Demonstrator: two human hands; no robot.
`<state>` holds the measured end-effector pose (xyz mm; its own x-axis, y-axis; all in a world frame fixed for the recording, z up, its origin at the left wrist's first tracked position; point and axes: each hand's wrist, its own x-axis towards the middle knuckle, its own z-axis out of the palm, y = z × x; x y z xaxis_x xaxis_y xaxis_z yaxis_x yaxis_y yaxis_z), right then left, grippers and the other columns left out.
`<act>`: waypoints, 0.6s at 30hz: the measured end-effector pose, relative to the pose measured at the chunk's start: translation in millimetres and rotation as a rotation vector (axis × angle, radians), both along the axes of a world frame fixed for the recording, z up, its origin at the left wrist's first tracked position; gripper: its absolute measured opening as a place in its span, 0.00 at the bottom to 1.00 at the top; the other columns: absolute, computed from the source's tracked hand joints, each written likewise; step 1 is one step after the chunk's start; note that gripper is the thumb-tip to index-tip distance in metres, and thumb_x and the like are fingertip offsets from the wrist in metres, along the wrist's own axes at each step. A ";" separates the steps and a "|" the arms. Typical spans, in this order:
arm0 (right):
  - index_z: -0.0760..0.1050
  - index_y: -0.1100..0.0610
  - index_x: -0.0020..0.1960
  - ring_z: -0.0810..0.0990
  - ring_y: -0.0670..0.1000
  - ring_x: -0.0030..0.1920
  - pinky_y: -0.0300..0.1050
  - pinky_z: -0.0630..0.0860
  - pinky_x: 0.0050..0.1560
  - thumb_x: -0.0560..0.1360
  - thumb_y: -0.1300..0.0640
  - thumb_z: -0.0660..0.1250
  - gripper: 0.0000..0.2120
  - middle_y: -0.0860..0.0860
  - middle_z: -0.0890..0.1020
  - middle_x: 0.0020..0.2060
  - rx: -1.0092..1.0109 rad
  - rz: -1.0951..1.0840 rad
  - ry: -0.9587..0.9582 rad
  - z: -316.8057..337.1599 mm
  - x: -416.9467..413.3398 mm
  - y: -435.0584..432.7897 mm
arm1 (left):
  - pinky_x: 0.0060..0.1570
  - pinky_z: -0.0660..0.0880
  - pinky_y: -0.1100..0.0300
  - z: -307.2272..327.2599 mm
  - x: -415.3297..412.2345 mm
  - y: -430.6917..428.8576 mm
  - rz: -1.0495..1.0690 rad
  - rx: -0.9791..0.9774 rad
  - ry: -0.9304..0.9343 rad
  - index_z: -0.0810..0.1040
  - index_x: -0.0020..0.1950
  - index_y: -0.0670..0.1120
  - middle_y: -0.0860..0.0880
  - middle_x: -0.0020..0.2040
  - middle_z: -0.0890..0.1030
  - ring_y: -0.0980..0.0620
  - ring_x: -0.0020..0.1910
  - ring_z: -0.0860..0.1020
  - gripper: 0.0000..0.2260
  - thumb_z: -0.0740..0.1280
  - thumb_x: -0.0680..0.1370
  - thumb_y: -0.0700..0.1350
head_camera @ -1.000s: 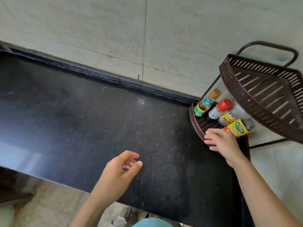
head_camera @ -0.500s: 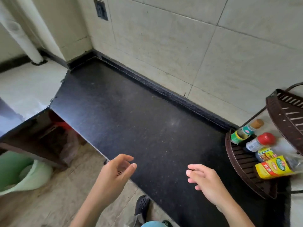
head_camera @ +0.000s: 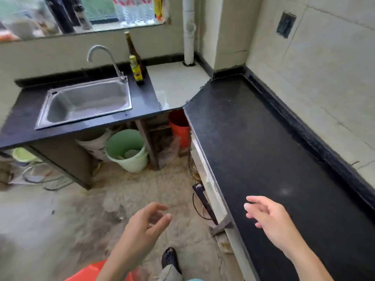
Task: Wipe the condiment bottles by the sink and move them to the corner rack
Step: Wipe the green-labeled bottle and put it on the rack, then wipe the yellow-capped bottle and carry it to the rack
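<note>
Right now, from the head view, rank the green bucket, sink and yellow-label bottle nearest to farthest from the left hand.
1. Green bucket, on the floor under the counter.
2. Sink, up left in the counter.
3. Yellow-label bottle, behind the sink's right corner.

The left hand [head_camera: 145, 226] and right hand [head_camera: 269, 222] are bare, and both forearms run bare to the bottom edge of the view, with no sleeve reaching them. Between the arms a black clog-style shoe [head_camera: 171, 258] with round holes across its toe covers one foot, and the hem of a grey-beige trouser leg [head_camera: 170, 272] falls over it. A sliver of light blue-green cloth [head_camera: 194, 279] shows at the very bottom edge.
</note>
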<state>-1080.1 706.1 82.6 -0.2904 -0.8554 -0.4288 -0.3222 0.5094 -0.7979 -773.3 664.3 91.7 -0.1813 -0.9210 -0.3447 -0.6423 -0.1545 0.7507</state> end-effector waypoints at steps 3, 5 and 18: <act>0.78 0.47 0.57 0.83 0.46 0.49 0.48 0.80 0.53 0.76 0.50 0.68 0.10 0.47 0.84 0.47 -0.002 0.090 0.031 -1.9 34.5 -44.2 | 0.47 0.78 0.64 -1.6 33.1 -26.5 0.009 0.002 0.010 0.78 0.51 0.56 0.52 0.45 0.84 0.61 0.45 0.81 0.06 0.68 0.76 0.53; 0.77 0.45 0.57 0.82 0.45 0.49 0.48 0.79 0.54 0.76 0.48 0.68 0.11 0.46 0.84 0.48 -0.009 0.135 0.038 -1.6 61.1 -75.5 | 0.45 0.78 0.66 0.1 59.2 -49.9 0.033 0.006 0.014 0.78 0.51 0.56 0.51 0.44 0.84 0.61 0.44 0.81 0.06 0.68 0.76 0.53; 0.77 0.42 0.57 0.83 0.43 0.48 0.48 0.79 0.54 0.73 0.44 0.70 0.14 0.44 0.85 0.46 0.056 0.418 0.018 -10.3 174.6 -235.7 | 0.47 0.78 0.60 -15.3 146.5 -166.9 0.204 0.049 0.125 0.79 0.50 0.56 0.49 0.43 0.84 0.57 0.43 0.82 0.05 0.69 0.75 0.53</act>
